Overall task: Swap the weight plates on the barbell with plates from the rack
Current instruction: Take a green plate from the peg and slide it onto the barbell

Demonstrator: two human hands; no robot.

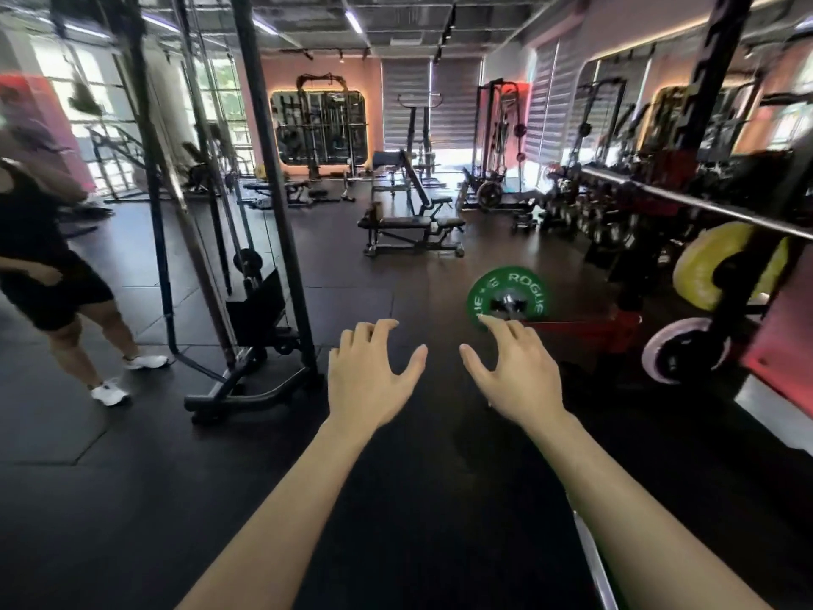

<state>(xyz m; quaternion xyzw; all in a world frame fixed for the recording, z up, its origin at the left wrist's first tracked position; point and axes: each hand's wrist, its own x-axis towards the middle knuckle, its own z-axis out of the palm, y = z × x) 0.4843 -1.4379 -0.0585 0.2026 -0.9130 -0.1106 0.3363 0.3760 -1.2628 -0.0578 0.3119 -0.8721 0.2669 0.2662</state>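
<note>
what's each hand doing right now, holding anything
Left hand: open, fingers spread, holding nothing.
Right hand: open, reaching toward the green plate, holding nothing; whether its fingertips touch the plate cannot be told.

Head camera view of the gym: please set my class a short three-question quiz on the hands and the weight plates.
1. True or false: the left hand is gripping a plate.
2. Which colour is the Rogue plate nearest the right hand? A) blue B) green C) red
3. Fill in: low on the rack at the right, a white-rimmed plate sits below a ____ plate.

Key: 1 false, both hands are open and holding nothing. 2 B; the right hand's fingertips reach its lower edge, though contact is unclear. 3 yellow.
</note>
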